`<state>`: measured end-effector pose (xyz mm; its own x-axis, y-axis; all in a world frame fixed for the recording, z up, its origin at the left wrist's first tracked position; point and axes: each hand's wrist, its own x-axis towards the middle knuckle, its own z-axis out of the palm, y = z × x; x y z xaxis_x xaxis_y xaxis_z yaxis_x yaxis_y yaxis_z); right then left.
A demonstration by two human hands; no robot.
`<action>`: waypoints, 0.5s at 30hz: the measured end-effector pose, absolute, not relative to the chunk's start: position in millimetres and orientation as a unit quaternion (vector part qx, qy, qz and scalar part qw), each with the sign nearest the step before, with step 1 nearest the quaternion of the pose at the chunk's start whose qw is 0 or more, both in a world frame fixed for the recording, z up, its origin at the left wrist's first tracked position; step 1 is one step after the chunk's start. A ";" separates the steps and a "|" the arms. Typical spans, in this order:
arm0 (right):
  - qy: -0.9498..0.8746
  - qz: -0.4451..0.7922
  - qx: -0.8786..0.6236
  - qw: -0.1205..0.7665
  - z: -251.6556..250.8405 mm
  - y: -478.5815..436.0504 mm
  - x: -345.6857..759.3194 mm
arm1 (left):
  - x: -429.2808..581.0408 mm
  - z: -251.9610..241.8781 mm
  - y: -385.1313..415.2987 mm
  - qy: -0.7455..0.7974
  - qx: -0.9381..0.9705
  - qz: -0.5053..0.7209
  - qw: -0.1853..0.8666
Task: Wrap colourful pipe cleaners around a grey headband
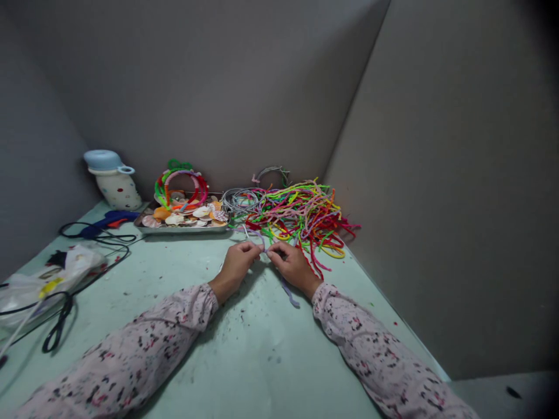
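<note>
My left hand [239, 261] and my right hand [292, 263] meet fingertip to fingertip over the middle of the table. Both are closed in a pinch on a thin lavender pipe cleaner [290, 294]. One end of it trails below my right hand, and a lavender stretch curves up above the fingertips. A thin pale piece [245, 231] sticks up just beyond my left fingers; what it belongs to cannot be made out. Right behind my right hand spreads a tangled heap of coloured pipe cleaners [305, 212].
A metal tray [187, 230] of seashells [201, 213] holds pipe-cleaner-wrapped hoops [204, 189]. Coiled grey wire hoops [240, 201] lie beside it. At left are a blue-lidded bottle [117, 187], a dark blue tool [102, 224], black cables [65, 317] and a plastic bag [81, 265]. Grey walls enclose the table [244, 372].
</note>
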<state>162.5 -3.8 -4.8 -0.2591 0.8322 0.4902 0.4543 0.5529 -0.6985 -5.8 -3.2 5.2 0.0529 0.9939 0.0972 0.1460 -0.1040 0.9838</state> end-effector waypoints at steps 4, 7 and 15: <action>-0.766 0.215 -0.419 0.438 -3.5 -4.4 162.4 | -5.3 6.6 -3.4 0.493 0.566 0.476 0.459; -0.765 0.217 -0.419 0.438 -3.9 -3.8 162.6 | -4.2 5.9 -3.5 0.486 0.565 0.482 0.460; -0.766 0.215 -0.415 0.441 -5.7 -2.8 162.2 | -4.2 3.3 -1.8 0.482 0.555 0.487 0.471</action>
<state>162.2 -2.8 -5.7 -0.2673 0.8256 0.4969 0.4457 0.5631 -0.6959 -4.2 -1.8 3.3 0.0601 0.9944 0.0868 0.0767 -0.0913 0.9929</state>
